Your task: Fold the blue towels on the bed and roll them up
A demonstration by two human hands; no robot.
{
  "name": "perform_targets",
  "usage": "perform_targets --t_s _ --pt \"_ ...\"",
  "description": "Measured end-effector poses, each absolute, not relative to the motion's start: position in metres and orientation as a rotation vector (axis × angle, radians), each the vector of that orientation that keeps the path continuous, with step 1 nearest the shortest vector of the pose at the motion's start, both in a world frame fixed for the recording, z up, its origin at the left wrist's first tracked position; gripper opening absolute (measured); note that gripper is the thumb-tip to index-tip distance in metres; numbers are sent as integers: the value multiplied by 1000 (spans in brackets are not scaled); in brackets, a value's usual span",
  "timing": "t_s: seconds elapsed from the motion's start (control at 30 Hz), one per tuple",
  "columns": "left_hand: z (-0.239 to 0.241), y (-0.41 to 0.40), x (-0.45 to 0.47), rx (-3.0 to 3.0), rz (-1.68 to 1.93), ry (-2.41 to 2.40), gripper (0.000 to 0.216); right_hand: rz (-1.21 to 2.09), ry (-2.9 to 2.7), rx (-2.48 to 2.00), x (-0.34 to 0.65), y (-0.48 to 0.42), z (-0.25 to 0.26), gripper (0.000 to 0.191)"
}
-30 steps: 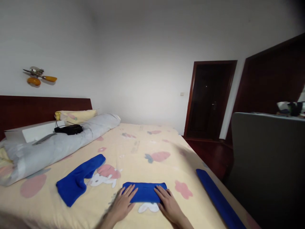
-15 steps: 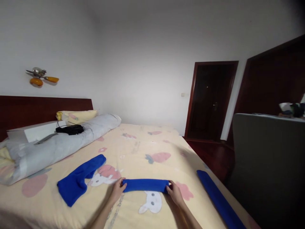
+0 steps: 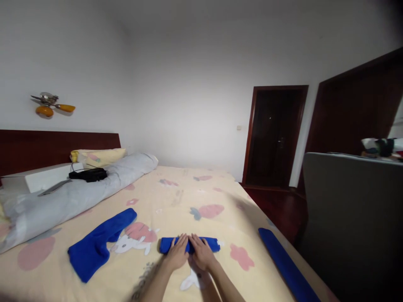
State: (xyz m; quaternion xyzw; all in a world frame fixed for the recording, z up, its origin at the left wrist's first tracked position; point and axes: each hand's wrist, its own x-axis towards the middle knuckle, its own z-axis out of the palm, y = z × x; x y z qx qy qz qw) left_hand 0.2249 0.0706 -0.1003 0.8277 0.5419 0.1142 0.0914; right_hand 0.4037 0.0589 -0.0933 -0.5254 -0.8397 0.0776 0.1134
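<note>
A folded strip of blue cloth [image 3: 213, 244] lies crosswise on the bed in front of me. My left hand [image 3: 178, 253] rests flat on its middle, fingers stretched forward. Beside it, nearly touching at the fingertips, my right hand [image 3: 200, 252] presses on the same cloth with fingers extended. Both cloth ends stick out past my hands; its centre is hidden beneath them. Another blue cloth [image 3: 97, 247] lies loosely spread to the left. On the right, a long narrow blue folded strip [image 3: 285, 262] runs along the bed's edge.
The bed [image 3: 176, 201] has a cream sheet printed with rabbits and carrots. A grey rolled quilt [image 3: 126, 172] near the headboard bears a black item [image 3: 90, 174] and a white box [image 3: 53, 174]. A grey panel [image 3: 349, 218] stands right of the bed, a dark door [image 3: 273, 138] beyond.
Both hands have left the cloth's two ends and come together over its middle, now laid flat on top. The view has shifted slightly. The other blue cloths stay put on the bed.
</note>
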Motion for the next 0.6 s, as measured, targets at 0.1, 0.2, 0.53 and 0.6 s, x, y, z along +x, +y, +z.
perform_targets --t_s 0.1,0.2,0.53,0.6 --pt "-106 66 221 2542 310 1509 70 254 -2514 -1456 406 57 -94 74" --pt "-112 65 187 2647 349 1443 66 223 -2463 -1461 440 56 -99 67" --pt "-117 69 126 2553 221 1712 64 120 -2398 -1657 480 56 -99 61" --pt "-120 67 129 2555 219 1779 65 114 -2399 -1652 473 59 -84 55"
